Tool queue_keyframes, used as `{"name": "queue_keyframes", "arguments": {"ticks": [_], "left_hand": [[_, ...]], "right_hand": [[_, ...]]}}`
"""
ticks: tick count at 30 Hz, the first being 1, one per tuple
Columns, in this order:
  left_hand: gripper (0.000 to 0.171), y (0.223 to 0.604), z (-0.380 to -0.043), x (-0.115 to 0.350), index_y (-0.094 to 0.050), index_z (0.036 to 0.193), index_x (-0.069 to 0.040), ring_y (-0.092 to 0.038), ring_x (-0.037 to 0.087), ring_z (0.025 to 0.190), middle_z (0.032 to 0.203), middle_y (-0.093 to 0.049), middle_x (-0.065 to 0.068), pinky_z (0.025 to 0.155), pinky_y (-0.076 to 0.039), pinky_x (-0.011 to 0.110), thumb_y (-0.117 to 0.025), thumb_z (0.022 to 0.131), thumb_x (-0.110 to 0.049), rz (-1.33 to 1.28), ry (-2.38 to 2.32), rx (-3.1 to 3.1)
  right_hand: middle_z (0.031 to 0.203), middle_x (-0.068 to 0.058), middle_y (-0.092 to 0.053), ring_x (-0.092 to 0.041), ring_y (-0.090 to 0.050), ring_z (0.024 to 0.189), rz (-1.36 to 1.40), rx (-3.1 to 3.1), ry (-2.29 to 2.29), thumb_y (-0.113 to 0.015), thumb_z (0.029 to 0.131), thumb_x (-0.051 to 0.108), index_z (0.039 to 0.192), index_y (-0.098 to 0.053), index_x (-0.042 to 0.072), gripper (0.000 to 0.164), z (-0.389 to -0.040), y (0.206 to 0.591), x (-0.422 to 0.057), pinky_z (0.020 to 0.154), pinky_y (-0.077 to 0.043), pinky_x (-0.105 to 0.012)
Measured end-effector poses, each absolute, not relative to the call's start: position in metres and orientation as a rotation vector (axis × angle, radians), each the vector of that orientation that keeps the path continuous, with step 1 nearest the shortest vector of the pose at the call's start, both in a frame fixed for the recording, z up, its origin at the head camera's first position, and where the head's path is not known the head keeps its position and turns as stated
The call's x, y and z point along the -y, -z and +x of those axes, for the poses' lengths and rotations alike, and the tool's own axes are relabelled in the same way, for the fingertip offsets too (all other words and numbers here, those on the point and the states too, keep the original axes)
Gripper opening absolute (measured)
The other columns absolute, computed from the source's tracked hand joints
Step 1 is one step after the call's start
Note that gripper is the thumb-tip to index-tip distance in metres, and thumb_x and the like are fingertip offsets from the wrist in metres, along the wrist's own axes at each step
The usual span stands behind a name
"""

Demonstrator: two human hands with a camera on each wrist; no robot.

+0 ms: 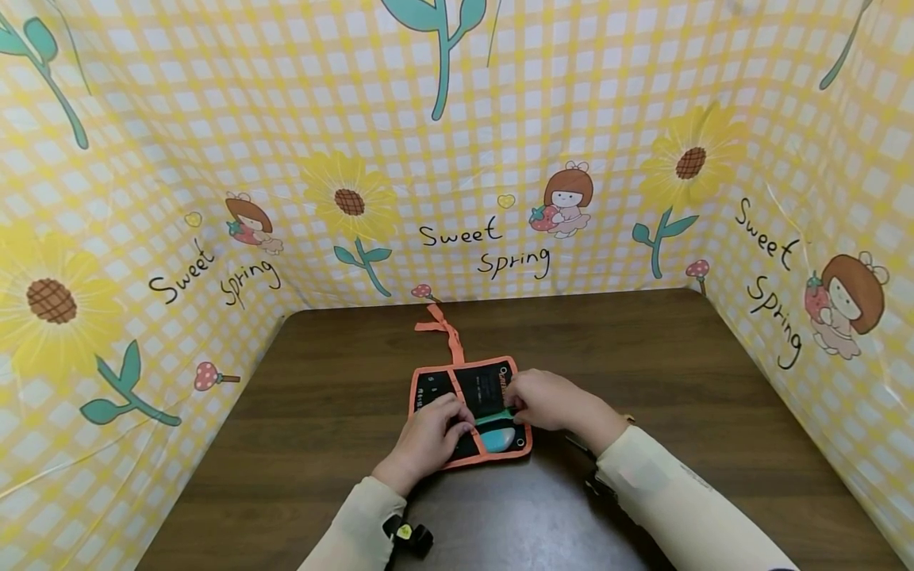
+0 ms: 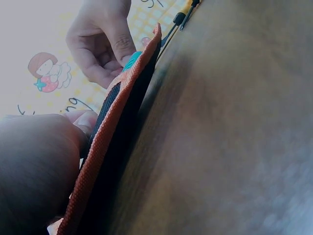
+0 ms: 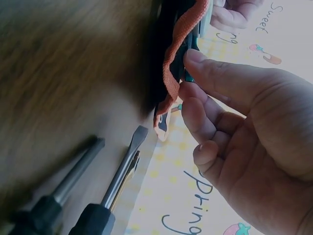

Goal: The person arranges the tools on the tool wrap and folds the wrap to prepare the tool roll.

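Note:
A black tool pouch (image 1: 488,384) with orange trim lies spread on the table, both hands over it. On its right part are a green tool (image 1: 493,417), whose exact kind I cannot tell, and a rounded light-blue item (image 1: 497,440). My right hand (image 1: 546,398) pinches the green tool's right end between thumb and index finger at the pouch edge. Bent over the pouch, my left hand (image 1: 426,432) grips at the orange band across its middle; its fingertips are partly hidden. In the right wrist view, two screwdrivers (image 3: 122,171) with black handles lie beside the pouch.
An orange tie strap (image 1: 454,342) trails from the pouch's far edge. The brown wooden table (image 1: 321,373) is walled on three sides by a yellow checked cloth (image 1: 464,166). My right forearm mostly covers the screwdrivers in the head view.

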State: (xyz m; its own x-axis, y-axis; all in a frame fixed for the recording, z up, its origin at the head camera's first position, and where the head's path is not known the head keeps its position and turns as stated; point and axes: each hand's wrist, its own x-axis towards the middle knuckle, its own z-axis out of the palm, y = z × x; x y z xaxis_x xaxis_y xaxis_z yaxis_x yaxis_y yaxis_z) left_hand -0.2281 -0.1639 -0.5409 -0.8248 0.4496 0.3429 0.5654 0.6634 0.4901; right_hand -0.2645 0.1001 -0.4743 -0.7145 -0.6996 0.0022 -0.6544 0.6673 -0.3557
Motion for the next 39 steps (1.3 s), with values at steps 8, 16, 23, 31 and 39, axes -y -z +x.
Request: {"name": "queue_keyframes", "arguments": {"ticks": [8, 16, 23, 31, 39], "left_hand": [[0.015, 0.540, -0.228, 0.164, -0.068, 0.094, -0.033, -0.061, -0.002, 0.089, 0.098, -0.058, -0.022, 0.076, -0.054, 0.030, -0.075, 0.099, -0.021, -0.841, 0.891, 2.670], [0.015, 0.542, -0.229, 0.164, -0.068, 0.094, -0.032, -0.061, -0.002, 0.089, 0.099, -0.058, -0.022, 0.077, -0.054, 0.029, -0.075, 0.099, -0.020, -0.861, 0.894, 2.656], [0.016, 0.543, -0.231, 0.163, -0.067, 0.094, -0.033, -0.060, -0.001, 0.089, 0.100, -0.059, -0.023, 0.077, -0.053, 0.029, -0.075, 0.099, -0.020, -0.844, 0.909, 2.676], [0.017, 0.544, -0.230, 0.164, -0.068, 0.093, -0.037, -0.059, 0.000, 0.084, 0.100, -0.059, -0.023, 0.075, -0.051, 0.029, -0.076, 0.099, -0.023, -0.827, 0.907, 2.728], [0.016, 0.543, -0.229, 0.164, -0.068, 0.093, -0.037, -0.058, 0.001, 0.083, 0.100, -0.060, -0.022, 0.075, -0.051, 0.029, -0.075, 0.099, -0.024, -0.826, 0.934, 2.735]], "right_hand": [[0.083, 0.004, -0.062, -0.008, -0.056, 0.072, -1.114, -2.711, 0.500, -0.083, 0.087, 0.006, 0.094, -0.075, 0.014, 0.013, -0.268, 0.476, -0.091, 0.070, -0.052, -0.031], [0.083, 0.006, -0.060, -0.009, -0.057, 0.073, -1.095, -2.687, 0.482, -0.082, 0.089, 0.007, 0.096, -0.076, 0.014, 0.012, -0.271, 0.477, -0.084, 0.071, -0.052, -0.031], [0.086, 0.004, -0.061, -0.009, -0.058, 0.076, -1.089, -2.677, 0.462, -0.081, 0.091, 0.005, 0.097, -0.076, 0.013, 0.011, -0.271, 0.477, -0.082, 0.072, -0.053, -0.031], [0.082, 0.006, -0.063, -0.008, -0.059, 0.074, -1.066, -2.662, 0.450, -0.079, 0.092, 0.004, 0.100, -0.078, 0.010, 0.010, -0.268, 0.480, -0.082, 0.072, -0.053, -0.031], [0.089, 0.004, -0.068, -0.008, -0.062, 0.079, -1.015, -2.658, 0.449, -0.076, 0.093, 0.003, 0.107, -0.079, 0.010, 0.015, -0.265, 0.480, -0.083, 0.077, -0.055, -0.033]]}}
